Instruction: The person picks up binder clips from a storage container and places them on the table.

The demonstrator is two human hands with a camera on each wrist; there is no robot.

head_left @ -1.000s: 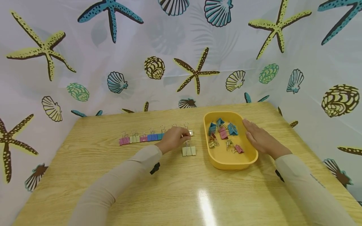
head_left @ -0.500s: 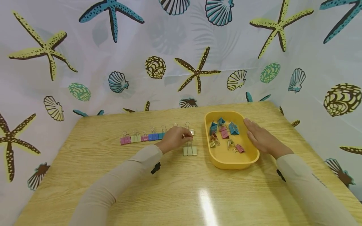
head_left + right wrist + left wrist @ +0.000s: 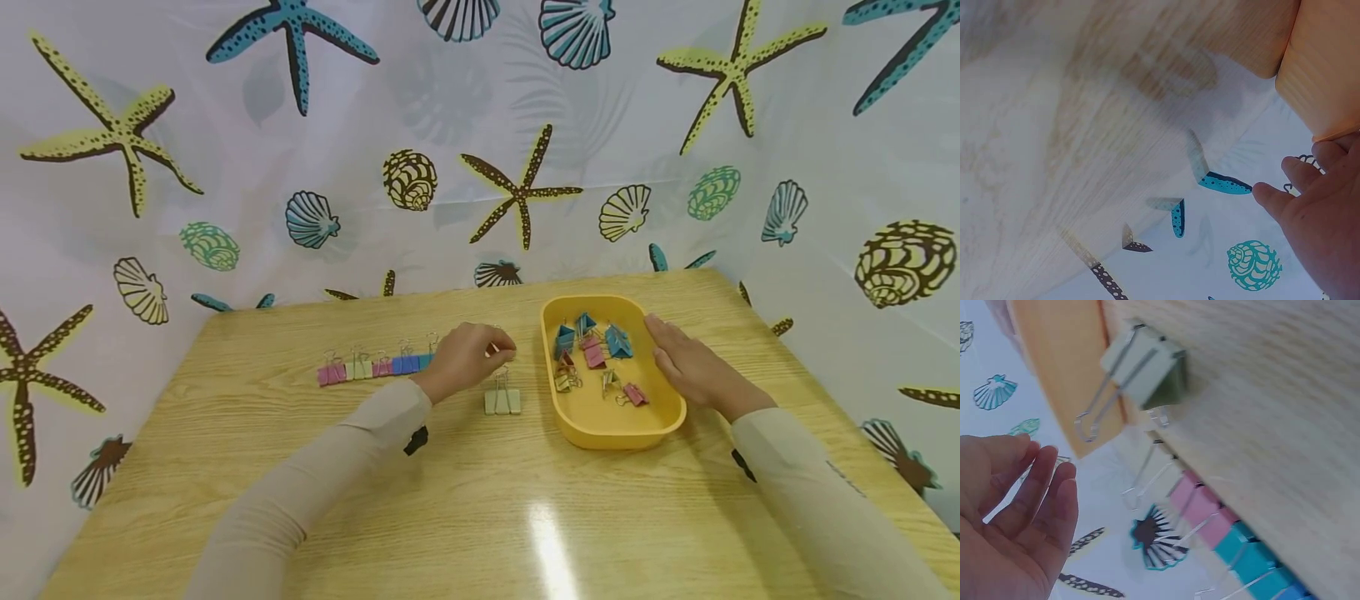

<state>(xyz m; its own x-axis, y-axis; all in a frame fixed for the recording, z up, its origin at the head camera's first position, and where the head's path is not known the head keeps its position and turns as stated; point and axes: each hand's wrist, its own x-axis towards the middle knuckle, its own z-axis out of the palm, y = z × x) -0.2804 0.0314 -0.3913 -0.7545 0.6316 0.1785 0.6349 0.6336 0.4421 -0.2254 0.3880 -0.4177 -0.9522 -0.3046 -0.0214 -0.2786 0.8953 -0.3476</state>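
My left hand (image 3: 468,358) hovers just behind a large pale green binder clip (image 3: 502,402) that stands on the table with its wire handles up. In the left wrist view, its thumb and loosely bent fingers (image 3: 1044,481) are apart and hold nothing, off the handle of that clip. My right hand (image 3: 693,367) rests with straight fingers along the right side of a yellow tray (image 3: 617,441). To the left, a row of binder clips starts with a pink one (image 3: 332,374), then a pale yellow one (image 3: 358,369); my left hand hides the row's right end in the head view.
Inside the tray lie several loose clips, among them a blue one (image 3: 618,342) and a small pink one (image 3: 634,394). A wooden table (image 3: 420,525) lies underneath, and a patterned cloth (image 3: 465,108) hangs behind and at the sides.
My left hand has lifted slightly away from the pale green clip's handle, where its fingertips were, and its fingers have spread. The right hand and the tray have stayed put.
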